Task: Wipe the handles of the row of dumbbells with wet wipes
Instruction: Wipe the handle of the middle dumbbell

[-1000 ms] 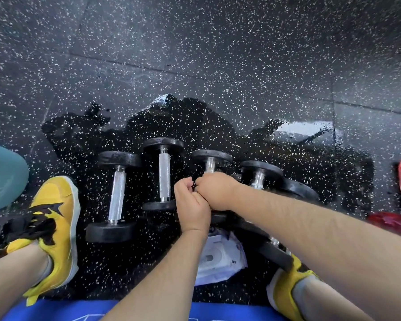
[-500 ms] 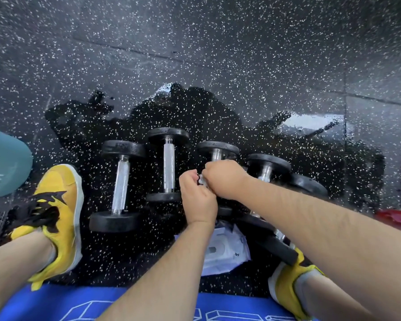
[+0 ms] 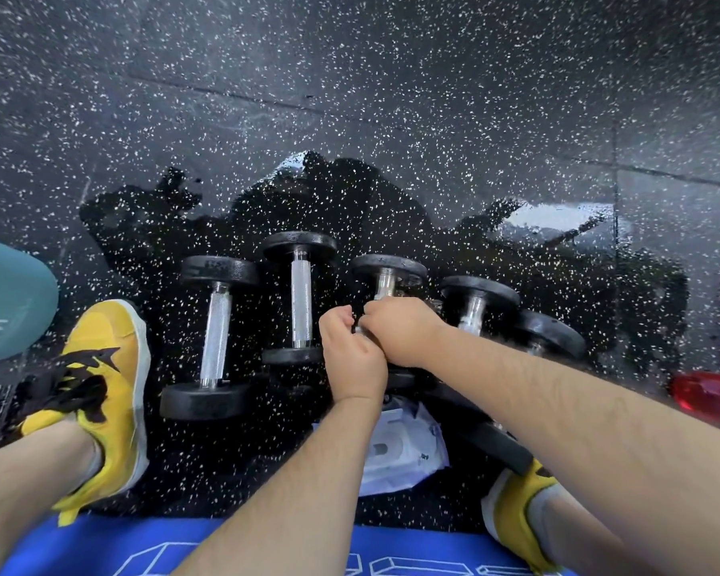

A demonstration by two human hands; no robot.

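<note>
Several black dumbbells with knurled steel handles lie side by side on the speckled floor. My left hand [image 3: 352, 355] and my right hand [image 3: 400, 330] are both curled into fists around the handle of the third dumbbell [image 3: 387, 270], knuckles touching. A small pale scrap shows between the fists; I cannot tell whether it is a wipe. The two dumbbells to the left, the first dumbbell [image 3: 215, 334] and the second dumbbell [image 3: 301, 303], lie untouched. A white wet wipes pack [image 3: 404, 451] lies on the floor under my forearms.
Yellow shoes flank the row, a left shoe [image 3: 100, 392] and a right shoe [image 3: 516, 513]. A teal object [image 3: 5, 301] sits at the left edge, red plastic items [image 3: 707, 394] at the right. A blue mat [image 3: 100, 546] lies at the near edge. The floor around the dumbbells is wet.
Both hands have stayed clamped on the third dumbbell's handle, shifting only slightly. The view has tilted a little, so more of the blue mat shows.
</note>
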